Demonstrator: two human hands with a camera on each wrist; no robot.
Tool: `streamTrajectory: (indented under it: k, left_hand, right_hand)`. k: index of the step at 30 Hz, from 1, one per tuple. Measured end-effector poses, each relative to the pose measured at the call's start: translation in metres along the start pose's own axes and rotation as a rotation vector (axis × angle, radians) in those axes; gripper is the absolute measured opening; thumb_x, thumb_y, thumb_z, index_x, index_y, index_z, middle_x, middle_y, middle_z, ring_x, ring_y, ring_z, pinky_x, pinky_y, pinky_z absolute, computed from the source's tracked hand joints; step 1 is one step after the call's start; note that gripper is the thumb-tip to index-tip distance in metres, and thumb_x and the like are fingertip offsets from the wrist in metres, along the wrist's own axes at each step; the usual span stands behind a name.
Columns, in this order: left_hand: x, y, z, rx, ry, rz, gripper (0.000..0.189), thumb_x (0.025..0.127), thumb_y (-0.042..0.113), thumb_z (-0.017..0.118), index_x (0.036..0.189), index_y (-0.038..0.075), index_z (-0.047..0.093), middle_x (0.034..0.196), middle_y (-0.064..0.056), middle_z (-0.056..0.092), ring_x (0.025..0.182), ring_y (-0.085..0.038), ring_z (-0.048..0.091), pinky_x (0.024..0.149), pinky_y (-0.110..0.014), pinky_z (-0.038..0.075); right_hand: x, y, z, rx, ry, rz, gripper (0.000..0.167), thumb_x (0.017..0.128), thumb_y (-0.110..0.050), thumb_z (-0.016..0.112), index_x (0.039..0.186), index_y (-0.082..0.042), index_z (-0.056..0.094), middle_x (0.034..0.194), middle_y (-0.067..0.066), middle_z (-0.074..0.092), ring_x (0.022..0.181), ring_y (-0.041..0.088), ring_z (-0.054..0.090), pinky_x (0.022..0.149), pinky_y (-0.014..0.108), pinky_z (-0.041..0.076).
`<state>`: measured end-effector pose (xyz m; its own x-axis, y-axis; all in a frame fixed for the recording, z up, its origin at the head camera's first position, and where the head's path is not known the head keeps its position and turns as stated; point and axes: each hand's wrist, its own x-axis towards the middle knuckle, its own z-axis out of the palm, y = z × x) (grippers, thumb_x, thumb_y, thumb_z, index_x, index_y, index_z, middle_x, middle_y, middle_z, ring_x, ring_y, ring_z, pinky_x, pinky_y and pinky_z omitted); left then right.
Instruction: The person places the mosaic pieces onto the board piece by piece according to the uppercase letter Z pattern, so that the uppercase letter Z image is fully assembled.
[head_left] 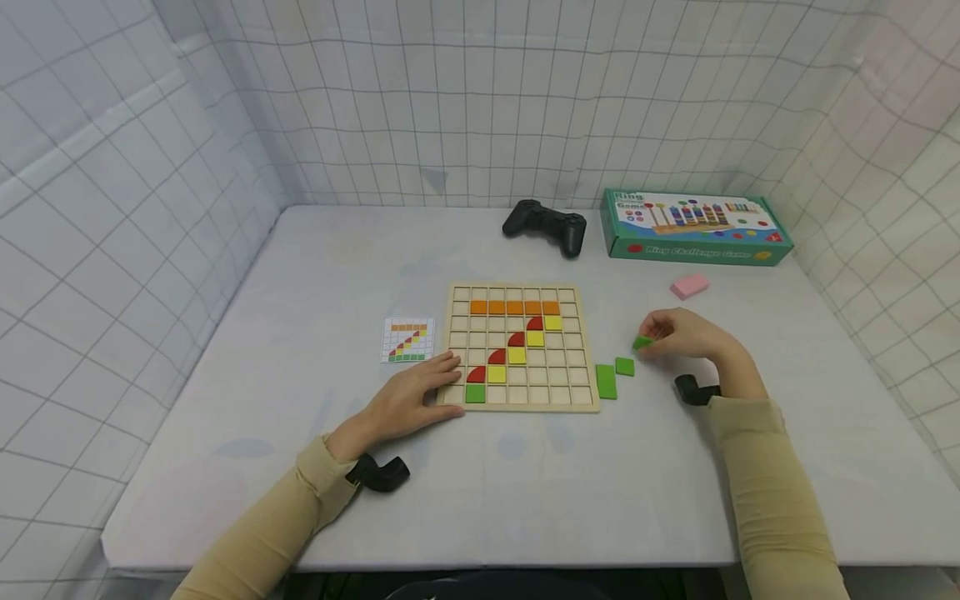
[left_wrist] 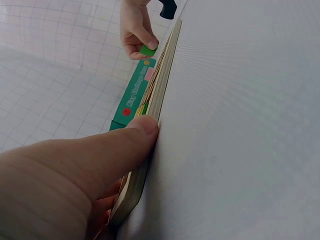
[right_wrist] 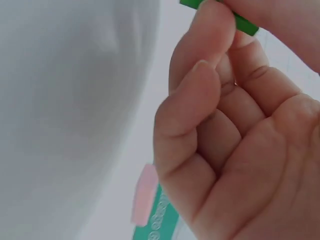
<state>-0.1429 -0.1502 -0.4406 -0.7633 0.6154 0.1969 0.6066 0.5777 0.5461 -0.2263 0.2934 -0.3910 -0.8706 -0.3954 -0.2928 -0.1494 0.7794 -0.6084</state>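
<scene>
A wooden grid board (head_left: pixel 525 408) lies on the table with orange, red, yellow and green tiles in it. My left hand (head_left: pixel 414 392) rests at its lower left corner, fingers laid straight over the left side and thumb along the front edge. In the left wrist view the thumb (left_wrist: pixel 120 150) touches the board's edge. Right of the board, my right hand (head_left: pixel 686 337) pinches a green tile (head_left: pixel 642 342) between thumb and fingertips. Close to that hand lie a green square tile (head_left: pixel 625 367) and a longer green patch (head_left: pixel 607 382) beside the board.
A small pattern card (head_left: pixel 408 340) lies left of the board. Behind are a black game controller (head_left: pixel 545 227) and a green Ring Game box (head_left: pixel 697 229). A pink block (head_left: pixel 689 287) sits beyond the right hand. Grid-patterned cloth walls (head_left: pixel 525 108) enclose the table's back and sides.
</scene>
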Motion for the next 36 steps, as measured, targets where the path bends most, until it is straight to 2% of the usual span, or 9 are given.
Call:
streamTrajectory:
  k: [5,13,17,25,31,36]
  left_hand:
    - [0.0,-0.001,0.001,0.008,0.004,0.003,0.062,0.084,0.038,0.07,0.13,-0.001,0.055,0.142,-0.013,0.043,0.135,-0.025,0.033,0.109,-0.044,0.031]
    - [0.0,-0.001,0.001,0.004,-0.003,-0.017,0.063,0.084,0.039,0.07,0.13,-0.001,0.054,0.143,-0.012,0.042,0.136,-0.024,0.032,0.11,-0.043,0.03]
    - [-0.001,-0.001,0.001,-0.003,-0.004,-0.018,0.063,0.084,0.039,0.07,0.13,0.0,0.054,0.143,-0.012,0.042,0.136,-0.023,0.032,0.11,-0.043,0.03]
    - [-0.001,0.0,0.0,-0.017,0.001,-0.014,0.062,0.084,0.037,0.071,0.129,-0.001,0.055,0.143,-0.013,0.042,0.136,-0.023,0.032,0.11,-0.043,0.03]
    - [0.0,0.0,0.0,-0.012,0.012,-0.002,0.061,0.083,0.036,0.072,0.128,-0.002,0.056,0.141,-0.014,0.044,0.135,-0.025,0.034,0.109,-0.044,0.031]
    - [0.0,-0.002,0.001,-0.009,0.01,-0.002,0.061,0.083,0.037,0.071,0.128,-0.001,0.057,0.141,-0.013,0.044,0.135,-0.023,0.034,0.109,-0.042,0.031]
  right_hand:
    - [0.006,-0.018,-0.001,0.013,0.006,-0.056,0.023,0.084,-0.022,0.071,0.098,-0.005,0.063,0.093,0.005,0.062,0.085,0.021,0.053,0.075,0.032,0.045]
    - [0.024,-0.059,0.008,0.048,-0.055,-0.116,0.02,0.086,-0.016,0.067,0.102,-0.003,0.065,0.095,0.005,0.065,0.087,0.02,0.056,0.081,0.035,0.048]
    - [0.035,-0.08,0.021,0.051,-0.102,-0.162,0.018,0.086,-0.013,0.067,0.101,-0.004,0.064,0.093,0.005,0.065,0.085,0.02,0.056,0.08,0.035,0.049]
    - [0.051,-0.117,0.053,-0.017,-0.192,-0.293,0.014,0.084,-0.01,0.069,0.096,-0.006,0.065,0.088,0.002,0.062,0.082,0.017,0.056,0.077,0.031,0.051]
    - [0.056,-0.134,0.074,0.007,-0.267,-0.356,0.016,0.084,-0.01,0.069,0.099,-0.008,0.064,0.085,0.0,0.063,0.078,0.014,0.058,0.074,0.028,0.051]
    - [0.058,-0.144,0.085,0.007,-0.316,-0.384,0.016,0.086,-0.011,0.067,0.101,-0.009,0.064,0.087,-0.001,0.064,0.081,0.012,0.06,0.078,0.028,0.051]
